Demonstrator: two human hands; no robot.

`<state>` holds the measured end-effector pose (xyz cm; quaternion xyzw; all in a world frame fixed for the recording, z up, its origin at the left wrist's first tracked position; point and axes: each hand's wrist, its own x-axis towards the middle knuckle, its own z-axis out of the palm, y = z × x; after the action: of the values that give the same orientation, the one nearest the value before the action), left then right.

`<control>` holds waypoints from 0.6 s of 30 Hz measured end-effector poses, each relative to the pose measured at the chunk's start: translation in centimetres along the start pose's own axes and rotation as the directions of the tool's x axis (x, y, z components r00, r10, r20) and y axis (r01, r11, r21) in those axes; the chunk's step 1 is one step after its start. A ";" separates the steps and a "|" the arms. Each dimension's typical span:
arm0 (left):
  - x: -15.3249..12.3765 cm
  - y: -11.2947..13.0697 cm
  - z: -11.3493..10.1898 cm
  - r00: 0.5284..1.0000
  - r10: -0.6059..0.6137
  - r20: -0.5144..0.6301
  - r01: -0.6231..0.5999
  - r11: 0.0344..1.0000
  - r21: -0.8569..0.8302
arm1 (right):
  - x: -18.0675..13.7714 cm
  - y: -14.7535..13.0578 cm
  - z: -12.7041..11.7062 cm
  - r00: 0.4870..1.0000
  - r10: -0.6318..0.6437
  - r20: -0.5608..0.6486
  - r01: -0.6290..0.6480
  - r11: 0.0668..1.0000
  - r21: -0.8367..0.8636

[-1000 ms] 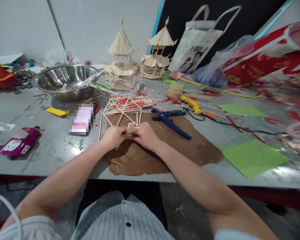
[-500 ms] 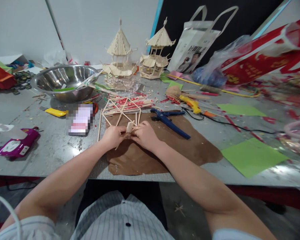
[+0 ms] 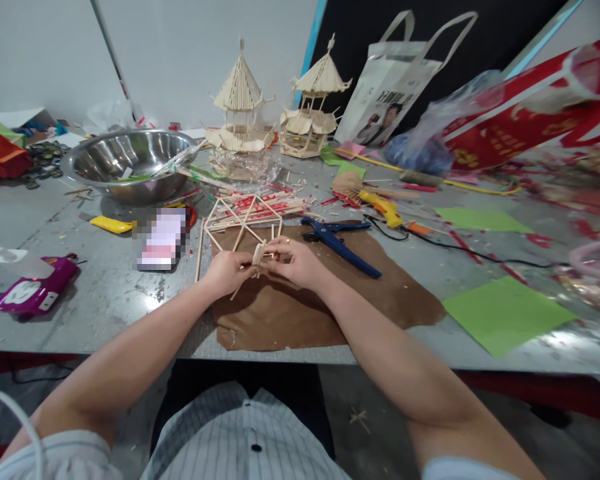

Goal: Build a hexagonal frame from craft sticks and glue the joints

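Note:
Both my hands meet over a brown paper sheet (image 3: 325, 307) on the grey table. My left hand (image 3: 227, 272) is closed round a small bundle of short wooden sticks (image 3: 258, 254). My right hand (image 3: 295, 261) pinches the same bundle from the right, fingers curled. Just beyond them lies a flat hexagonal frame of thin sticks (image 3: 243, 222), resting partly on the paper.
Blue cutters (image 3: 337, 240) lie right of my hands. A pile of red-and-wood sticks (image 3: 260, 203), a steel bowl (image 3: 125, 160), two stick pagoda models (image 3: 240, 100) (image 3: 313, 110), a yellow glue gun (image 3: 383, 207) with its cord, a phone (image 3: 163, 237), green paper (image 3: 505, 313) and bags surround them.
My right hand has lifted slightly and its fingers have shifted up along the stick bundle. My left hand has stayed in place.

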<state>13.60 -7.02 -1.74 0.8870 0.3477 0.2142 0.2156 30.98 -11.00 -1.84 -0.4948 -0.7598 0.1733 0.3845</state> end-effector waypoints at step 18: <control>0.1 0.0 -0.1 0.993 -0.090 0.078 0.099 0.988 -0.115 | -0.1 -0.5 1.6 0.983 0.166 -0.079 -0.126 0.921 0.369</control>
<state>13.59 -6.96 -1.64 0.8623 0.3679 0.1917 0.2903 29.46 -11.09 -2.61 -0.4792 -0.6536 0.3115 0.4961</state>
